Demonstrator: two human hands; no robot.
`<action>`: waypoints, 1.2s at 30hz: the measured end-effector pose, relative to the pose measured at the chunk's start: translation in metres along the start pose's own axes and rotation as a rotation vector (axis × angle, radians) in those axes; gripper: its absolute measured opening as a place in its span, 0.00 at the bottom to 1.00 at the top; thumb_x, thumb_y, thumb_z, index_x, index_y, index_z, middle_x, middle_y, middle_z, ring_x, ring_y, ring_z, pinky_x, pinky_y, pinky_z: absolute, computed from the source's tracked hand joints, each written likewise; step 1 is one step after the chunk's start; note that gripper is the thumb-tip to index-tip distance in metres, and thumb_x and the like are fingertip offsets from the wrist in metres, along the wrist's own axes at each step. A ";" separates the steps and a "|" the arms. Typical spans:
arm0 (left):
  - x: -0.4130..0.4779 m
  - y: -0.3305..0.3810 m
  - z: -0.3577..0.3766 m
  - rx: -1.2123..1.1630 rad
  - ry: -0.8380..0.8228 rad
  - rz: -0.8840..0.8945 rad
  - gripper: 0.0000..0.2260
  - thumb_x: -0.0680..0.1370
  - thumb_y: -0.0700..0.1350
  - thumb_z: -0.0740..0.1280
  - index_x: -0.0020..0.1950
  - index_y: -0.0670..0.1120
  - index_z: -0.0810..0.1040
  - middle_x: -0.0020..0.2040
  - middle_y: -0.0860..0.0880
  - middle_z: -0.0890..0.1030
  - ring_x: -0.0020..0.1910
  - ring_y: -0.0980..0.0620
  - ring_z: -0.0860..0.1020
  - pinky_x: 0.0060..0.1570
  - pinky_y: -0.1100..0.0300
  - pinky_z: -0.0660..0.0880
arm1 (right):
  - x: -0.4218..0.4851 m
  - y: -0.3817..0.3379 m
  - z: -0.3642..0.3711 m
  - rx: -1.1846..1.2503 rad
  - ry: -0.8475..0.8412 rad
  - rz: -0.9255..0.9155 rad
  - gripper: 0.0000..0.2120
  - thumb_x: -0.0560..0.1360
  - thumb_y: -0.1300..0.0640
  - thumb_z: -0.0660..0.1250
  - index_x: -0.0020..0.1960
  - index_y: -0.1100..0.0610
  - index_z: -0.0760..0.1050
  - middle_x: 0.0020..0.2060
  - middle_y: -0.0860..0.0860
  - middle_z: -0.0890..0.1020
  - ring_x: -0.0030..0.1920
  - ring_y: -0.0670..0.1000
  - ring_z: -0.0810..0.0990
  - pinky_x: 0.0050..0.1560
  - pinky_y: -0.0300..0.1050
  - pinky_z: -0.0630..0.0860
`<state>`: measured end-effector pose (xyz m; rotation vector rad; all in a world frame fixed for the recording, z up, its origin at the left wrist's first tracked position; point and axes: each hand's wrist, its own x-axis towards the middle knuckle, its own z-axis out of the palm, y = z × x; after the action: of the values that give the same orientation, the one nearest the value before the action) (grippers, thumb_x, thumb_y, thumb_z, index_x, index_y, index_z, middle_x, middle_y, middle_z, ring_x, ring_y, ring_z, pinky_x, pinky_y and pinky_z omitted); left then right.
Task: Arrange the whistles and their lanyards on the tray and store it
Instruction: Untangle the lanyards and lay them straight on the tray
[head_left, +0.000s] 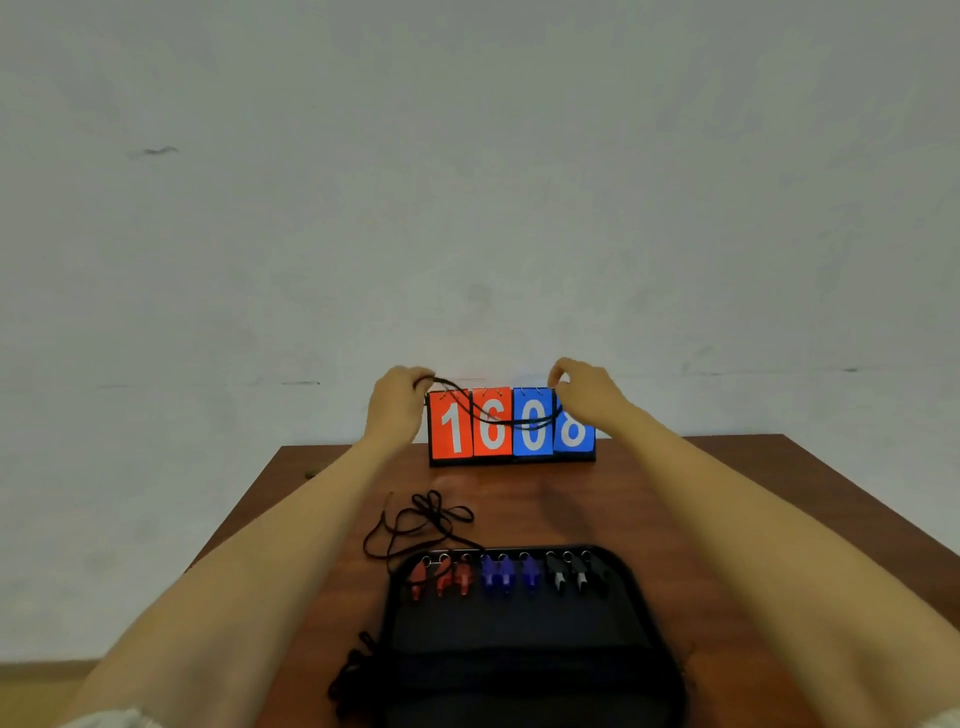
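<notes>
A black tray lies near the table's front edge. Along its far side sit red whistles, blue whistles and black whistles in a row. My left hand and my right hand are raised above the table's far end, each pinching one end of a black lanyard that sags between them. A tangle of loose black lanyards rests on the table just beyond the tray's left corner. Another black cord bundle lies by the tray's near left side.
A flip scoreboard reading 1608 in red and blue stands at the far edge of the brown wooden table, right behind the held lanyard. A pale wall rises behind it.
</notes>
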<state>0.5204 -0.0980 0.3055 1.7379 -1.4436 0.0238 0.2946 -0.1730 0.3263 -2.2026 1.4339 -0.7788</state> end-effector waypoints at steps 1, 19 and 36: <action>0.002 0.005 -0.004 0.029 0.011 0.029 0.14 0.82 0.41 0.58 0.63 0.40 0.77 0.57 0.40 0.79 0.56 0.43 0.77 0.55 0.56 0.71 | -0.002 -0.002 0.002 0.011 -0.025 0.010 0.13 0.78 0.67 0.52 0.56 0.61 0.74 0.41 0.57 0.76 0.28 0.50 0.70 0.29 0.41 0.70; -0.086 -0.074 -0.003 0.653 -0.303 0.090 0.15 0.82 0.43 0.57 0.67 0.50 0.74 0.62 0.46 0.78 0.62 0.44 0.72 0.59 0.50 0.68 | -0.082 0.103 0.015 -0.262 -0.026 0.125 0.08 0.79 0.57 0.60 0.48 0.61 0.75 0.46 0.58 0.82 0.44 0.58 0.80 0.45 0.51 0.76; -0.209 -0.103 0.023 0.219 -0.443 -0.267 0.07 0.80 0.46 0.63 0.47 0.47 0.80 0.47 0.47 0.82 0.48 0.46 0.80 0.46 0.52 0.76 | -0.174 0.166 0.045 -0.190 -0.114 0.346 0.10 0.77 0.56 0.65 0.38 0.59 0.76 0.41 0.56 0.82 0.42 0.58 0.81 0.39 0.49 0.75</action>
<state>0.5240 0.0513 0.1248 2.2037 -1.5457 -0.3801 0.1522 -0.0780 0.1514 -2.0087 1.8258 -0.4075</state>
